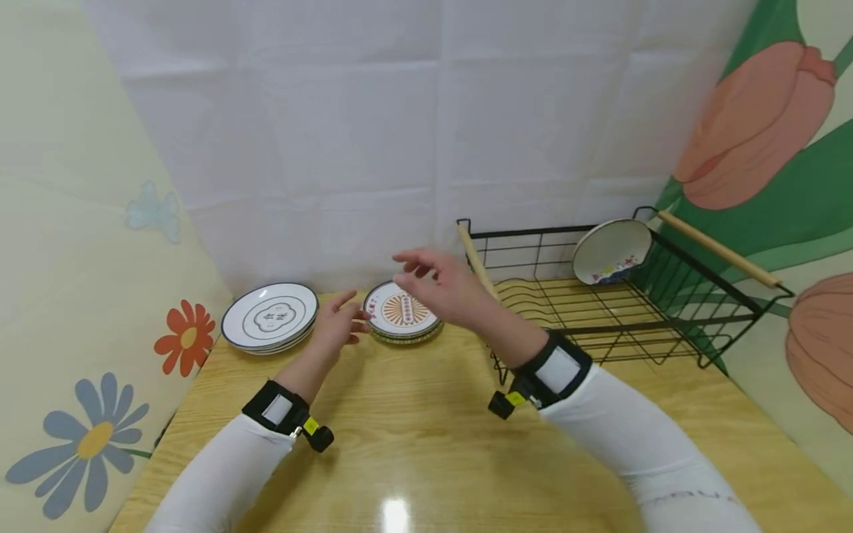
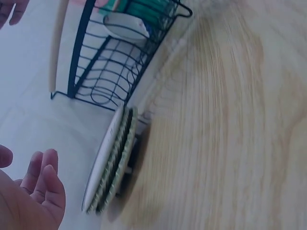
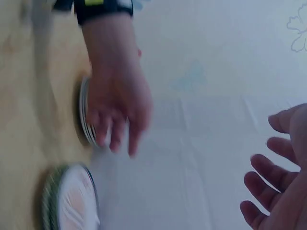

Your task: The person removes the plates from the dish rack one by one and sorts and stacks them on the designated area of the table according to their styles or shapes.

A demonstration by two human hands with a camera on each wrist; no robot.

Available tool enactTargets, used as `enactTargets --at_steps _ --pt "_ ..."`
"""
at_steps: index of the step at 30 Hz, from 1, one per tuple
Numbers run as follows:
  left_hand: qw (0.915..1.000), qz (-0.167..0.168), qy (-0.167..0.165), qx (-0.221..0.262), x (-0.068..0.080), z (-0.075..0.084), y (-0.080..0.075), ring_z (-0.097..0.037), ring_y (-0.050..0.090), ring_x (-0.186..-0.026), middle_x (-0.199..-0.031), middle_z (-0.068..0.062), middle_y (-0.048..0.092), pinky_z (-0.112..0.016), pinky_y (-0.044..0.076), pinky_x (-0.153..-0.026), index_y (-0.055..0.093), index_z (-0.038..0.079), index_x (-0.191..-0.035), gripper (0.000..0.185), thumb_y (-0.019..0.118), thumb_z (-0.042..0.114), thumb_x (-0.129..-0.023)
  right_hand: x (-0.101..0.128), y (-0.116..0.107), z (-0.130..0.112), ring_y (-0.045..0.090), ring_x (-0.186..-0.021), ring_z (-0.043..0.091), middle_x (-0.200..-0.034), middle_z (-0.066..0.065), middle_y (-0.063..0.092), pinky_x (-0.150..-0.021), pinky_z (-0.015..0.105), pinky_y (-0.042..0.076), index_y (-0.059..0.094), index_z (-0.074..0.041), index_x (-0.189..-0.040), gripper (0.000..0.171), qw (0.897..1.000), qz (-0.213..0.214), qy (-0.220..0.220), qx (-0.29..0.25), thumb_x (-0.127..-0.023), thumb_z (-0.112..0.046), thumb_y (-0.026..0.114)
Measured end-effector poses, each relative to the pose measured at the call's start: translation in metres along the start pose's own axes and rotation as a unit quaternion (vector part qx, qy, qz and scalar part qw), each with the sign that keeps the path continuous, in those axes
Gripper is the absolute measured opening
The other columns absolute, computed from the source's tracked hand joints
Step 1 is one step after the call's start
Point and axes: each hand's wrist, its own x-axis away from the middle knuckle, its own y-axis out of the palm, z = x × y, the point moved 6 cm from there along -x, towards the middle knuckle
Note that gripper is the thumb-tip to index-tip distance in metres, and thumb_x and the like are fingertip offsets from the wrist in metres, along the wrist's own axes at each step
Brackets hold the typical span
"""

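White-sleeved arms outstretched, left hand (image 1: 338,323) and right hand (image 1: 440,285) loose-fingered, empty, over orange-patterned plates (image 1: 402,312).

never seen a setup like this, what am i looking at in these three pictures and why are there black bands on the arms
There is no machine here: a person works with two bare hands, and the black bands are straps holding small cameras. The big picture comes from a camera on the head, looking down at a wooden table. The other two come from the wrist cameras, so they look tilted and blurry.

The left hand reaches out beside a stack of orange-patterned plates. The right hand is raised above that stack, fingers loose. Neither hand holds anything.

A second stack of white plates sits further left. On the right stands a black wire dish rack with wooden handles, and one bowl leans inside it.
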Motion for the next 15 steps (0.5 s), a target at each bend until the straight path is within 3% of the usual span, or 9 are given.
enactTargets --at_steps 6,11,15 --pt "0.9982 -0.033 -0.006 0.05 0.014 0.002 0.008 -0.013 0.074 -0.079 -0.111 -0.01 0.075 -0.024 0.054 -0.06 0.039 0.014 -0.158 0.055 0.048 0.018 -0.104 -0.033 -0.08 0.005 0.056 -0.127 0.028 -0.14 0.007 0.063 -0.107 0.051 0.047 0.06 -0.019 -0.142 0.043 0.99 0.0 -0.042 0.133 -0.103 -0.037 0.061" --pt "0.9961 -0.058 -0.018 0.064 0.028 -0.001 0.018 -0.019 0.075 -0.09 -0.124 -0.018 0.071 -0.026 0.056 -0.064 0.042 0.013 -0.156 0.05 0.048 0.021 -0.107 -0.058 -0.151 0.026 0.048 -0.138 0.037 -0.153 0.013 0.053 -0.114 0.06 0.039 0.058 -0.017 -0.146 0.047 0.979 0.018 -0.008 0.202 -0.105 -0.039 0.056" --pt "0.9941 -0.078 -0.034 0.067 0.038 -0.005 0.025 -0.025 0.074 -0.1 -0.125 -0.017 0.071 -0.028 0.056 -0.069 0.044 0.015 -0.154 0.047 0.047 0.023 -0.108 -0.068 -0.202 0.052 0.039 -0.146 0.044 -0.161 0.018 0.043 -0.117 0.065 0.032 0.053 -0.014 -0.15 0.051 0.971 0.029 0.035 0.236 -0.105 -0.038 0.053"
